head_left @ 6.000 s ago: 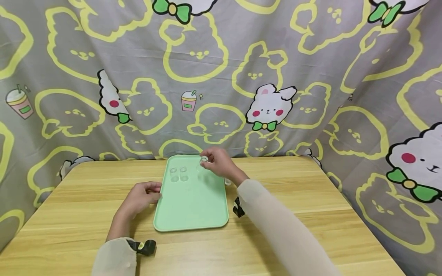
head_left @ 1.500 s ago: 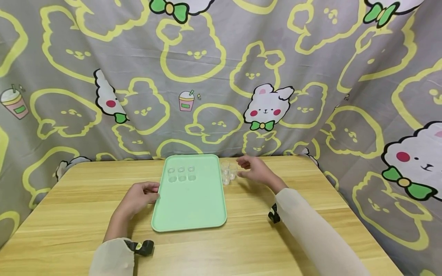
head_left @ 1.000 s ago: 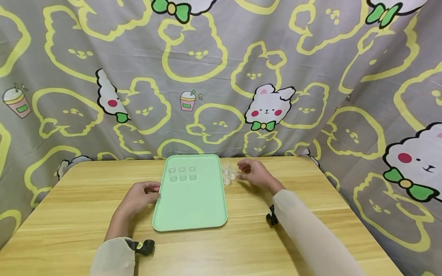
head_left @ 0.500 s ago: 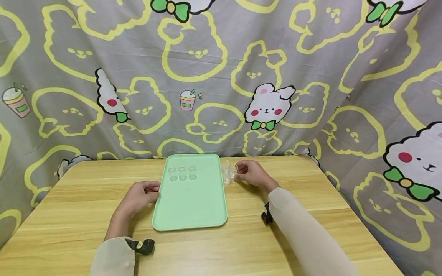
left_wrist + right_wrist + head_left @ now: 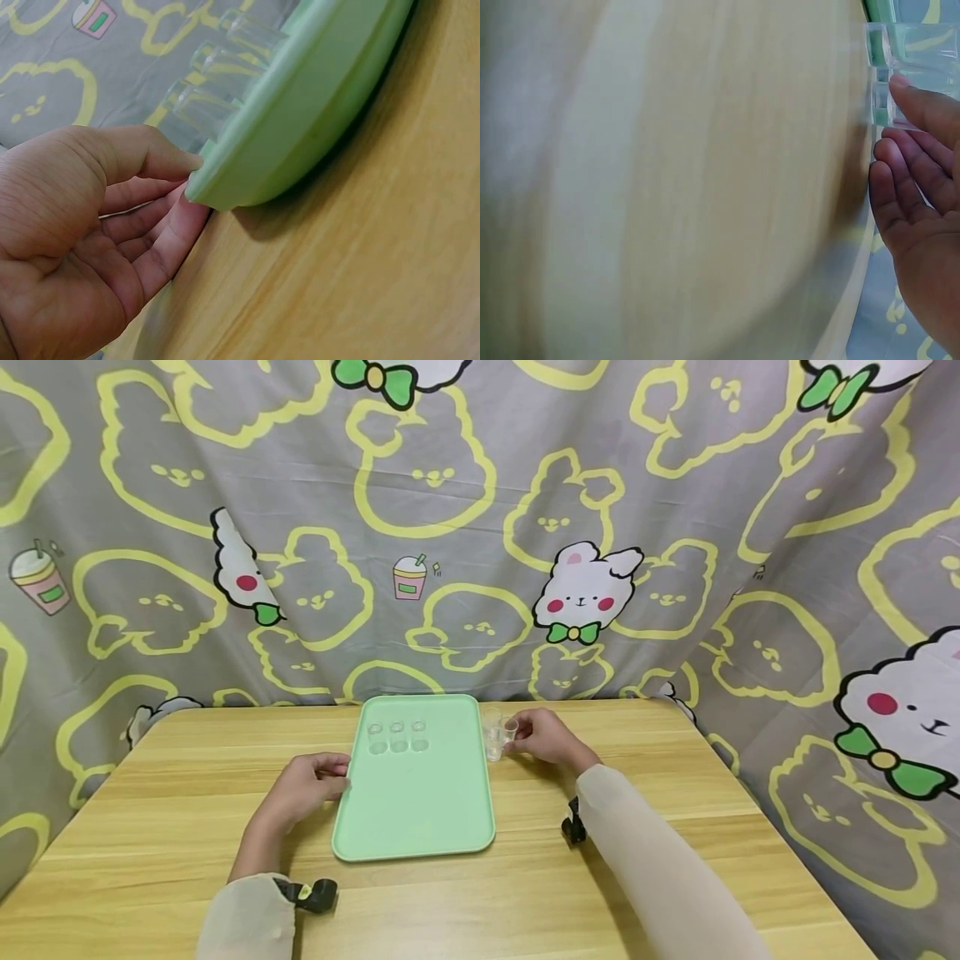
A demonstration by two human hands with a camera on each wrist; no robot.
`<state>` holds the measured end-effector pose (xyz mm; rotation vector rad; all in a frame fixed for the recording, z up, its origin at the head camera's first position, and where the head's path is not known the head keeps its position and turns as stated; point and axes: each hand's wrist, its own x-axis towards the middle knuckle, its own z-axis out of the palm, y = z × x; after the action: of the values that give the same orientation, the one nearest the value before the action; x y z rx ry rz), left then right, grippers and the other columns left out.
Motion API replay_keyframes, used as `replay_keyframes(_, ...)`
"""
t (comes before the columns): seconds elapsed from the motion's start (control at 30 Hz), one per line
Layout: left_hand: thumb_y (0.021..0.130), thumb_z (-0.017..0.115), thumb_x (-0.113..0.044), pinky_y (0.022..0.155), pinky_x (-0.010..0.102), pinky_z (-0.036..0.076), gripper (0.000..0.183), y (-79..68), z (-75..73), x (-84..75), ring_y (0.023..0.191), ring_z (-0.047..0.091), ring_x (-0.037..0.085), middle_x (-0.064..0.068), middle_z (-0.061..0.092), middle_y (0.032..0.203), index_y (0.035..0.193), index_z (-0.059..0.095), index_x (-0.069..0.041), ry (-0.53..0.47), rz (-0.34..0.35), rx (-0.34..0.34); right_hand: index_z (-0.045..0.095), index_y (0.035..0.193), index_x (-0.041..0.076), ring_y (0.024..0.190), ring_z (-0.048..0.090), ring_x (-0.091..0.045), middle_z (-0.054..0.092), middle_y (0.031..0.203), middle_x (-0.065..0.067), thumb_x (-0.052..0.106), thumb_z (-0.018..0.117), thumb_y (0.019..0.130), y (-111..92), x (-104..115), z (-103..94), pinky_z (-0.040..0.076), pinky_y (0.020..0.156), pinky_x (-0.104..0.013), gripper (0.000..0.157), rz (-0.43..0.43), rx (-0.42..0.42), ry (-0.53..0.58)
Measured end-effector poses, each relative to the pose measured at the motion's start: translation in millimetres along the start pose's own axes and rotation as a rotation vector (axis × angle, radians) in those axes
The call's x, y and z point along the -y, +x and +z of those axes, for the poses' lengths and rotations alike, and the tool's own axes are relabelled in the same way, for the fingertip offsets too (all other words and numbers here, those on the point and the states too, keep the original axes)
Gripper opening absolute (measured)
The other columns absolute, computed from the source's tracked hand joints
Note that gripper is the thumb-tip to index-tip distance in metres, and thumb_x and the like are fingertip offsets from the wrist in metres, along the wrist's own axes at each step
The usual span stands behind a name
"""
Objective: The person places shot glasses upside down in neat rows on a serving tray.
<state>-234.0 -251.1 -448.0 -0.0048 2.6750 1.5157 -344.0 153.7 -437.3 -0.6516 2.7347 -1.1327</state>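
Note:
My left hand (image 5: pixel 300 785) holds the left edge of a pale green tray (image 5: pixel 412 810). In the left wrist view its thumb lies on the rim (image 5: pixel 217 176) with fingers against the underside. Three clear shot glasses (image 5: pixel 398 737) stand in a row near the tray's far left. My right hand (image 5: pixel 551 737) is just beyond the tray's right edge, pinching a clear shot glass (image 5: pixel 511 728) between thumb and fingers. Other clear shot glasses (image 5: pixel 492 745) stand beside it on the table; their number is hard to make out. The right wrist view shows the thumb against the held glass (image 5: pixel 883 105).
The tray lies on a wood-grain table (image 5: pixel 600 893). A grey curtain (image 5: pixel 465 560) with yellow outlines and cartoon bears hangs right behind the table's far edge. A black wrist-camera mount (image 5: pixel 318 896) sits at the left cuff, another (image 5: pixel 573 823) at the right.
Six seconds ago my right hand held a glass over the tray; a third glass now stands in the row. It has since moved right and closed on another glass. My left hand stays put.

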Motion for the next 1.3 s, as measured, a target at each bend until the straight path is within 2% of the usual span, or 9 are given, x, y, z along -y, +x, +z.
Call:
replay_keyframes(0.57,0.095,0.066,-0.004,0.076,0.031,0.059,0.04,0.0,1.0,-2.1,0.092,0.065,0.022,0.019,0.065,0.116,0.132,0.06,0.009,-0.004,-0.001,0.004,0.072,0.114,-0.001,0.077,0.055,-0.017,0.065,0.086,-0.004,0.016,0.084,0.087,3,0,-4.7,0.05,0.071,-0.03,0.034,0.018,0.053,-0.006)
replay_keyframes(1.0,0.094,0.067,-0.004,0.074,0.031,0.058,0.04,0.6,1.1,0.1,0.09,0.065,0.022,0.018,0.066,0.115,0.132,0.061,0.008,0.008,-0.003,0.001,0.07,0.108,0.005,0.088,0.062,-0.018,0.068,0.094,-0.004,0.014,0.078,0.09,-1,-2,-19.6,0.053,0.081,-0.033,0.022,-0.004,-0.012,-0.009)
replay_keyframes(1.3,0.094,0.068,-0.004,0.074,0.03,0.058,0.039,0.2,0.4,0.2,0.091,0.066,0.021,0.018,0.066,0.114,0.131,0.061,0.008,0.01,-0.003,0.0,0.07,0.107,0.004,0.084,0.066,-0.017,0.071,0.094,-0.006,0.01,0.077,0.091,1,13,-31.7,0.057,0.076,-0.033,0.018,-0.102,-0.066,-0.015)
